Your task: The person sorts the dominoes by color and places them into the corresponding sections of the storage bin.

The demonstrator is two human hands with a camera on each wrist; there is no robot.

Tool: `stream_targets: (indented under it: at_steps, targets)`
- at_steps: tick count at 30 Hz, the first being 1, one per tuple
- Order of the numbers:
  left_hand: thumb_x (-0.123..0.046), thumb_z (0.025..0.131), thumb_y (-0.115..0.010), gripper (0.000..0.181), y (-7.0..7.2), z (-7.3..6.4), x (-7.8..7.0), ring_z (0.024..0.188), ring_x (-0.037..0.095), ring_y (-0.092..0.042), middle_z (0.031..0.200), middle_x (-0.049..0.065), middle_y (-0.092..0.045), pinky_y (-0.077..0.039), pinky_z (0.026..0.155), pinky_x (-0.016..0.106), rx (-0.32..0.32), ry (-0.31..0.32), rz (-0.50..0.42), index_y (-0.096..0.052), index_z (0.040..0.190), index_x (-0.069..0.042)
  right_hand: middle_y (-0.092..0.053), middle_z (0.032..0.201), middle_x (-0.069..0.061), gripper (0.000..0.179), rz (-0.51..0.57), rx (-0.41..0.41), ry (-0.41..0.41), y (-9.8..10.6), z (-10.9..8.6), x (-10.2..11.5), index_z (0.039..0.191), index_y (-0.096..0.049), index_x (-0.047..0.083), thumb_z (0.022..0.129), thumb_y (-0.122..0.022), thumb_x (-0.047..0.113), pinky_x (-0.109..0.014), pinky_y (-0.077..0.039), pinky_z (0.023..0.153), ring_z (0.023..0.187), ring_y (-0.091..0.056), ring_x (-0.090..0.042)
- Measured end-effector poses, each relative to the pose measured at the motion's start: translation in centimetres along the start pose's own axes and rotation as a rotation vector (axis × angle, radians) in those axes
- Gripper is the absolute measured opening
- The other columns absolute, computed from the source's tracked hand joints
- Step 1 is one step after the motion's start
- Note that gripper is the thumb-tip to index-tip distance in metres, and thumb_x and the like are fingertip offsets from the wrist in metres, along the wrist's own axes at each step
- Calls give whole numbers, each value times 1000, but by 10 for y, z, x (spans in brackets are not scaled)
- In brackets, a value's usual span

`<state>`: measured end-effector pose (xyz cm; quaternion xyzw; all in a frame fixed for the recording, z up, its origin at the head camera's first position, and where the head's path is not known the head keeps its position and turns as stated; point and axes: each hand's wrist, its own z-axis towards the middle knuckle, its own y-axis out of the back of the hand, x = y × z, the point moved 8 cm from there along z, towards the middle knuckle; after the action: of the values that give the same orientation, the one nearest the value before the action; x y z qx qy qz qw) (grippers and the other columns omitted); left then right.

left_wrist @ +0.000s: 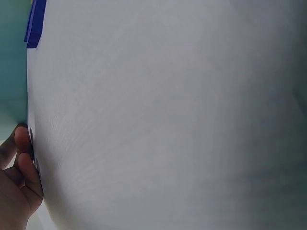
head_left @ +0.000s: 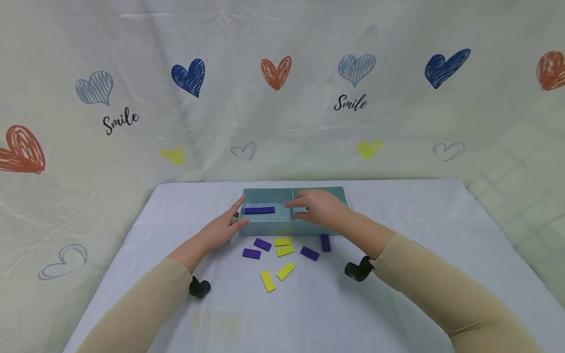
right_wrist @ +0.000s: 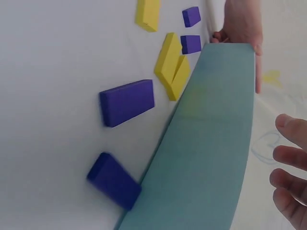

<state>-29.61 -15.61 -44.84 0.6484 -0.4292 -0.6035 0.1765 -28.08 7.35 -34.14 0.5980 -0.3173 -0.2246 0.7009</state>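
A teal box [head_left: 267,228] with a divider stands at the table's far side. Inside its left compartment lies a long purple strip [head_left: 259,210], parallel to the front wall. My left hand [head_left: 219,230] grips the box's left end, with the thumb at the front corner and the index finger stretched along the rim; its other fingers [left_wrist: 29,175] curl low outside the wall. Over the divider and right compartment hovers my right hand [head_left: 322,208]. Its fingers [right_wrist: 290,155] are spread with nothing between them in the right wrist view.
In front of the box lie several loose purple blocks [head_left: 310,253] and several yellow blocks [head_left: 285,271]. Two of the yellow ones touch near the front wall. A white cloth [head_left: 309,314] covers the table, and a heart-patterned curtain [head_left: 309,162] hangs behind it.
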Motion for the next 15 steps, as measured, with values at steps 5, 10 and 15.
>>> stream_targets:
  at_steps: [5,10,15]
  targets:
    - [-63,98,-43,73,-2,3,3,135,42,-43,154,18,-38,-28,109,65,1,12,-2,3,154,-52,-68,99,3,37,6,-18,-3,3,-28,-6,124,-72,22,87,-78,20,-28,-54,74,89,-65,-15]
    - [-64,98,-43,73,-3,3,5,136,42,-42,155,18,-37,-27,109,66,2,19,-3,4,153,-54,-69,97,4,35,27,-5,-10,0,-54,-12,120,-74,19,86,-79,17,-28,-55,73,88,-66,-17]
    - [-64,98,-43,73,-3,3,5,137,42,-41,155,18,-36,-27,109,66,0,17,-2,4,153,-55,-70,101,2,35,35,64,-55,-8,-73,-19,120,-74,20,86,-79,20,-28,-54,74,90,-66,-17]
